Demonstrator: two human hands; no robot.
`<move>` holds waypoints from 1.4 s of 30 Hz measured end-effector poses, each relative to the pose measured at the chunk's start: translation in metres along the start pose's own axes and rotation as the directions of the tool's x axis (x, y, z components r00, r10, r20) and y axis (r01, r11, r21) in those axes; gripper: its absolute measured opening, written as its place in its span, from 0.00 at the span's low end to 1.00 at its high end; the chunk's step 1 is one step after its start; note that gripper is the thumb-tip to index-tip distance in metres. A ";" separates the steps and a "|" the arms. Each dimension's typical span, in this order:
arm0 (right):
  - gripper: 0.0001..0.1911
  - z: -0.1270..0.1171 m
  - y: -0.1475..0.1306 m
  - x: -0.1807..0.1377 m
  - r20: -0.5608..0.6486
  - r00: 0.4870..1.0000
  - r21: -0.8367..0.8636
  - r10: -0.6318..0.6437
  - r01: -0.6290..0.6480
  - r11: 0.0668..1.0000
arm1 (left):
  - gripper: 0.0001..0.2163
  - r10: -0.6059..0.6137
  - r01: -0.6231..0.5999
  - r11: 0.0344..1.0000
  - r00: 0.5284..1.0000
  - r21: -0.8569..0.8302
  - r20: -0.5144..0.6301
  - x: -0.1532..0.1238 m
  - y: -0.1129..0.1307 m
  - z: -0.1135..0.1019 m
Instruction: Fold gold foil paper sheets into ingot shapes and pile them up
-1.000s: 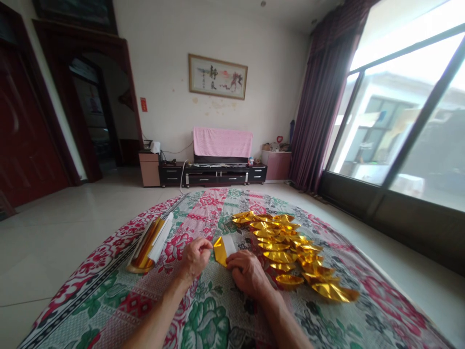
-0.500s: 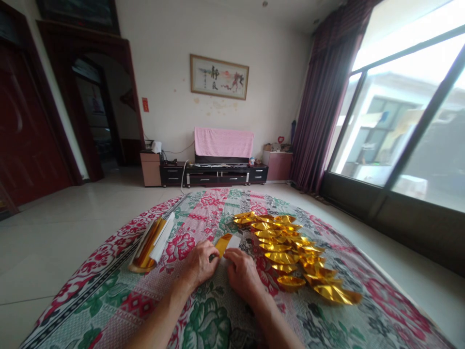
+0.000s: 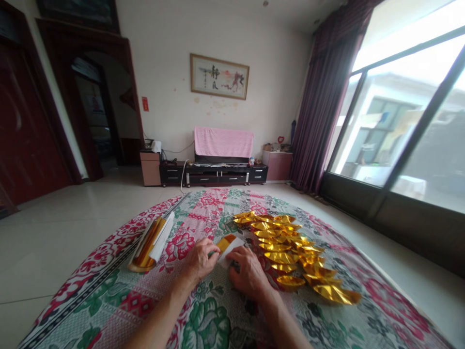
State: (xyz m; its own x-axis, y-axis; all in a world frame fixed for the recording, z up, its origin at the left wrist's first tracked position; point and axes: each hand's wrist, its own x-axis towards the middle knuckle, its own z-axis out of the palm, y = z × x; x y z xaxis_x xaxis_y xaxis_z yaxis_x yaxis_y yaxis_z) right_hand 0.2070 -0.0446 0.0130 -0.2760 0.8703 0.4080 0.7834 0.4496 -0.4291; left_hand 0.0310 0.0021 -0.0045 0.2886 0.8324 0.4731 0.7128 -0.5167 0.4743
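Left hand (image 3: 201,261) pinches the foil paper (image 3: 225,242), can't tell if right hand (image 3: 250,272) grips or just presses; uneven tugging could crease it.

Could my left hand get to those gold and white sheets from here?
Probably yes: only patterned cloth shows between the left hand and the sheets, though its fingers are at the folded paper.

Looks to be the living room of a home, judging by a low black cabinet (image 3: 230,179) along the far wall (image 3: 160,58), a pink cloth (image 3: 224,141) draped above, a framed calligraphy picture (image 3: 220,76) hung higher, a long purple curtain (image 3: 312,111) beside the large window (image 3: 417,126), a dark red door (image 3: 32,116) and pale floor tiles (image 3: 69,223).
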 end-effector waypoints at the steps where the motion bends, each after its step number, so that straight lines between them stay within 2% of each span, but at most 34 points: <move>1: 0.19 -0.001 0.001 0.000 0.001 1.000 0.004 -0.002 0.002 1.000 | 0.08 0.002 -0.002 1.000 1.000 -0.005 0.002 0.000 0.000 0.000; 5: 0.20 -0.002 0.004 0.001 0.048 0.998 0.027 -0.036 0.035 0.999 | 0.07 0.006 -0.006 1.000 1.000 0.005 0.016 0.000 -0.001 0.000; 11: 0.15 -0.001 0.010 0.004 0.091 0.994 0.015 -0.060 0.059 0.998 | 0.07 -0.004 0.004 1.000 0.999 0.003 0.039 0.000 0.000 0.000; 18: 0.08 0.005 0.012 0.003 0.027 0.996 -0.013 -0.084 0.084 0.996 | 0.06 -0.016 0.016 1.000 0.999 -0.003 0.033 0.000 0.000 0.000; 26: 0.11 0.007 0.001 0.007 -0.020 1.000 -0.118 0.003 -0.006 0.993 | 0.06 -0.030 0.030 1.000 0.999 0.005 0.044 0.001 -0.002 0.002; 30: 0.14 0.007 0.001 0.008 -0.035 0.999 -0.131 -0.011 0.006 0.991 | 0.06 -0.036 0.036 0.999 0.998 0.005 0.051 0.001 -0.002 0.002; 34: 0.07 0.006 -0.001 0.008 -0.039 0.999 -0.109 -0.015 0.011 0.994 | 0.06 -0.046 0.046 0.999 0.997 -0.007 0.066 0.001 -0.002 0.001; 38: 0.13 0.008 -0.003 0.010 -0.055 0.998 -0.113 -0.003 -0.004 0.994 | 0.07 -0.053 0.054 0.998 0.996 -0.010 0.068 0.001 0.000 -0.001; 42: 0.13 0.013 -0.004 0.015 -0.076 0.996 -0.144 0.036 -0.047 0.988 | 0.06 -0.055 0.056 0.998 0.996 -0.005 0.067 0.001 0.001 -0.002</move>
State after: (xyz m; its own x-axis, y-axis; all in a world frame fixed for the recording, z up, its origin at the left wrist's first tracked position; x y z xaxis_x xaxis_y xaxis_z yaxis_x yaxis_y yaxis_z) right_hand 0.1929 -0.0305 0.0107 -0.2041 0.8683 0.4521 0.8677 0.3743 -0.3271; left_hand 0.0310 0.0019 -0.0023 0.2913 0.8712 0.3952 0.7244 -0.4706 0.5037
